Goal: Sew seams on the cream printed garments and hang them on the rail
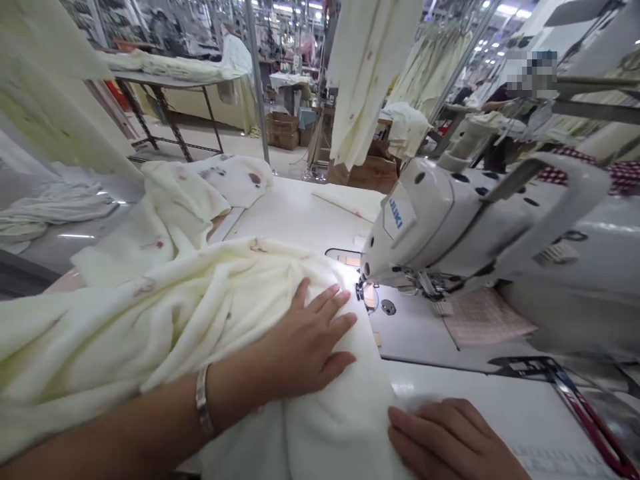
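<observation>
Across the white sewing table (295, 213) a cream fabric (165, 313) is spread in folds just left of the sewing machine (450, 220), with one edge laid close to the machine's needle. It is pressed flat by the left hand (305, 347), open with fingers spread and a bracelet (203, 403) worn at the wrist, while its near edge, in front of the machine, is touched by the right hand (450, 437), whose grip cannot be told. Behind the machine, cream garments (365, 73) are hung from racks.
</observation>
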{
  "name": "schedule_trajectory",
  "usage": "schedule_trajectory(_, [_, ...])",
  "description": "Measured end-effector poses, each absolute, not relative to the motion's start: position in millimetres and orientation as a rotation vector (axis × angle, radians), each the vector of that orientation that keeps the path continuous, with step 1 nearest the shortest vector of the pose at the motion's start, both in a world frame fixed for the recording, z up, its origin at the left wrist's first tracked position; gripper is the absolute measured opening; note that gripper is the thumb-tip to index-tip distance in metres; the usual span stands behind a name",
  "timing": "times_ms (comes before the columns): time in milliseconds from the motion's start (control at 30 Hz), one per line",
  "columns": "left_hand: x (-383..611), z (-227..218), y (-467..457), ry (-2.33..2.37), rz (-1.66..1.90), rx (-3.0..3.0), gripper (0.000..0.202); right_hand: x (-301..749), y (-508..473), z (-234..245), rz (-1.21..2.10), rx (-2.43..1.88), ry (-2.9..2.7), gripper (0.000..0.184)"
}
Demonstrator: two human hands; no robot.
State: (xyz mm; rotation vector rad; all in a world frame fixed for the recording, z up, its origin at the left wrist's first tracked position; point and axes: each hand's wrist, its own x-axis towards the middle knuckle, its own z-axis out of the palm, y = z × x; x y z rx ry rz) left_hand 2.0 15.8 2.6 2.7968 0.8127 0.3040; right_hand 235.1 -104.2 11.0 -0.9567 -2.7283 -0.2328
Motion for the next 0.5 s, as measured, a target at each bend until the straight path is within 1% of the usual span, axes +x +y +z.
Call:
schedule_trajectory(67, [0.7, 4.7, 41.6, 0.727, 0.318, 2.816, 0.042, 227.3, -90.4, 9.0, -0.245, -0.982, -2.651, 0.028])
schedule_trajectory(200, [2.2, 6.2, 89.7, 0.587, 0.356, 2.892, 0.041, 213.5, -61.2, 11.0, -0.148, -1.048, -2.587, 0.026])
schedule_trajectory(400, [12.8, 1.6, 136.3, 0.52, 0.384, 2.986, 0.044, 208.6, -21.7, 6.4, -0.098, -1.153, -2.458, 0.024])
schedule_trajectory(500, [17.1, -0.8, 158.7, 0.524, 0.371, 3.045, 0.043, 213.9, -8.5, -4.6, -0.158, -1.229, -2.467, 0.024])
